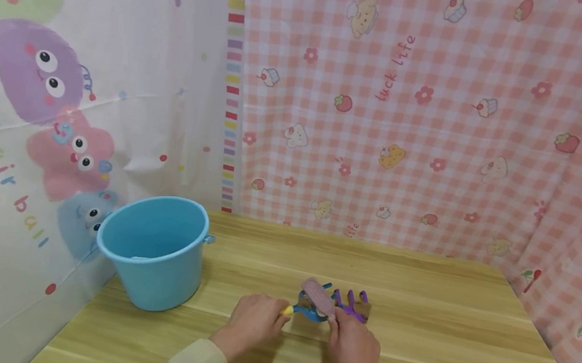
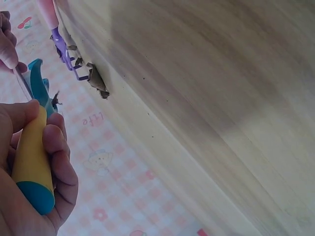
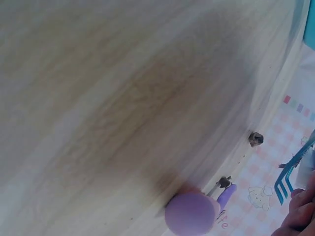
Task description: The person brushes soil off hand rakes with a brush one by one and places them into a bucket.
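My left hand [image 1: 255,325] grips the yellow handle [image 2: 32,155] of a small hand rake with blue tines [image 1: 312,316]. The fingers wrap round the handle, whose end is blue. A flat, oblong, pinkish tool [image 1: 318,297] with a grainy face is pinched in my right hand [image 1: 357,349]. It lies across the blue tines in the head view, hiding part of them. Bits of brown material show at the blue rake head. Just beyond my right hand, a purple hand rake [image 1: 354,308] rests on the table, its pink handle [image 2: 47,12] seen in the left wrist view.
A light-blue bucket [image 1: 159,281] stands at the left of the wooden table [image 1: 440,351]. Brown dry clumps [image 2: 97,81] lie by the purple tines, with small dark specks on the wood. Patterned cloths [image 1: 416,125] hang behind and at both sides.
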Demonstrator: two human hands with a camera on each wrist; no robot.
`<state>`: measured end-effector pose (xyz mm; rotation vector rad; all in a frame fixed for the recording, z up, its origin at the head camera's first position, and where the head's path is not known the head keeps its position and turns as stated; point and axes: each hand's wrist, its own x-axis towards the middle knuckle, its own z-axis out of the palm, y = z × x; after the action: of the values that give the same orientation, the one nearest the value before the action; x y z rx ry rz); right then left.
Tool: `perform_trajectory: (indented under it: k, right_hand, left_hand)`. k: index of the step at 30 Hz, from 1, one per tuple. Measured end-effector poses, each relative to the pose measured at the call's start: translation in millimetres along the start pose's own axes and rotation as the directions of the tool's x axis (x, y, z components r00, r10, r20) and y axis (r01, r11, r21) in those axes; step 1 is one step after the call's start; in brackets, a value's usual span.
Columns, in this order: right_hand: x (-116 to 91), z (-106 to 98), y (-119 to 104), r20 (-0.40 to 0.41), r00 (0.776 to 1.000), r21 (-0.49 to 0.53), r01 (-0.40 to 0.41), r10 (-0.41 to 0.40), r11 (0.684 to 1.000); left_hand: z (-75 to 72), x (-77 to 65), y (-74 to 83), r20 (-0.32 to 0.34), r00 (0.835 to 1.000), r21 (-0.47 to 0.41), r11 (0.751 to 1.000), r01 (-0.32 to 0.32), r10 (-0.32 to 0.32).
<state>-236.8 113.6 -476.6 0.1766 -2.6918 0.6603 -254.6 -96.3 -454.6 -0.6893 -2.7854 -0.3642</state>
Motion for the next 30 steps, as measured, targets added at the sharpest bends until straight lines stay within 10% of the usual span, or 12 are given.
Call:
perform_trajectory:
  k: [13,24,30]
  right_hand:
    - [-1,3,16,-0.091,0.993,-0.096,0.062,-0.07,0.993]
    - [2,0,1,-0.065,0.998,0.084,0.01,-0.004,0.996]
    - [-2,6,8,-0.083,0.996,0.019,0.009,-0.008,1.0]
  left_hand:
    - [2.9,-2.5,-0.2,0.03,1.0,0.024,1.0,0.007,-0.008]
    - [2.7,-2.3,2.7,0.023,1.0,0.023,1.0,0.004,-0.004]
    - [1.6,-2.1,4.4,0.01,1.0,0.023,1.0,0.007,-0.007]
